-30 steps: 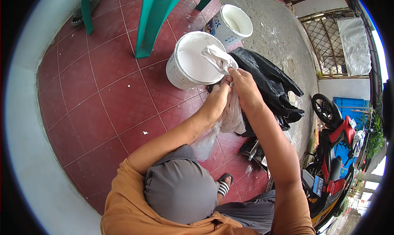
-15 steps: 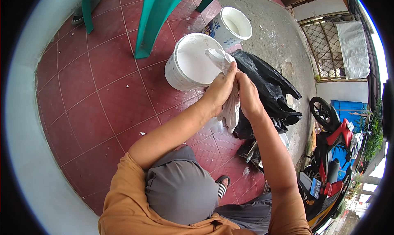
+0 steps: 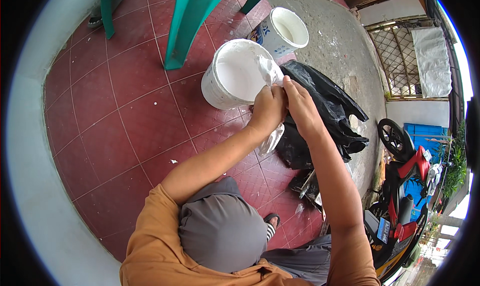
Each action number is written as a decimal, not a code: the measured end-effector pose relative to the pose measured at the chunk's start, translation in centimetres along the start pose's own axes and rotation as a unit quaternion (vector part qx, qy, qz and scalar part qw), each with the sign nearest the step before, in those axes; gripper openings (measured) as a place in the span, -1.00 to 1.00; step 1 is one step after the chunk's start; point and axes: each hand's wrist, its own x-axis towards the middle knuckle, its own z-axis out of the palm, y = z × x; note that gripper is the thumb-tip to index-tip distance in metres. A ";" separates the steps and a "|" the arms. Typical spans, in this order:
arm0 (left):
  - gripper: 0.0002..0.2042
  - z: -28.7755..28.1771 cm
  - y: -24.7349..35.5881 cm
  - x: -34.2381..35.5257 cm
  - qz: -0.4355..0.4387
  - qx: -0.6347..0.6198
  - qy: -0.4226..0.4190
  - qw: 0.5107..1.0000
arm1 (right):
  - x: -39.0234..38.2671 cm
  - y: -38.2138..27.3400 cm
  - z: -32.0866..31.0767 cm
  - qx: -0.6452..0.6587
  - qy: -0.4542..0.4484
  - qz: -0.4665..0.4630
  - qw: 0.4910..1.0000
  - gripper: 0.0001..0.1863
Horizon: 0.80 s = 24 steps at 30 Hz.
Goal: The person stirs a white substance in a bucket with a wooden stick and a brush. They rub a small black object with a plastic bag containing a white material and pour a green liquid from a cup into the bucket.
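I grip a crumpled white cloth (image 3: 270, 68) with both hands, one end poking up at the rim of a white bucket (image 3: 216, 84) with a pale white inside, the other hanging below my fingers. My left hand (image 3: 267, 108) is closed round the cloth, its fingers curled. My right hand (image 3: 302, 108) presses against it from the right, fingers wrapped over the cloth and partly hidden. A crumpled black plastic bag (image 3: 332, 103) lies just right of my hands.
A second white bucket (image 3: 295, 31) stands behind the first. Green plastic furniture legs (image 3: 177, 46) rise from the red tiles (image 3: 125, 136). A red and black motorbike (image 3: 415, 163) stands at the right, beside rough concrete. A white wall edge (image 3: 22, 136) curves along the left.
My hands have shifted and twisted round the cloth: my left hand is now more curled, and the cloth's hanging end has gathered up shorter below them.
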 end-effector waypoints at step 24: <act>-0.67 -0.2 -1.1 -0.1 -0.019 -0.360 -0.107 0.926 | 1.5 -1.7 -0.1 0.116 -0.072 0.082 0.987 -0.68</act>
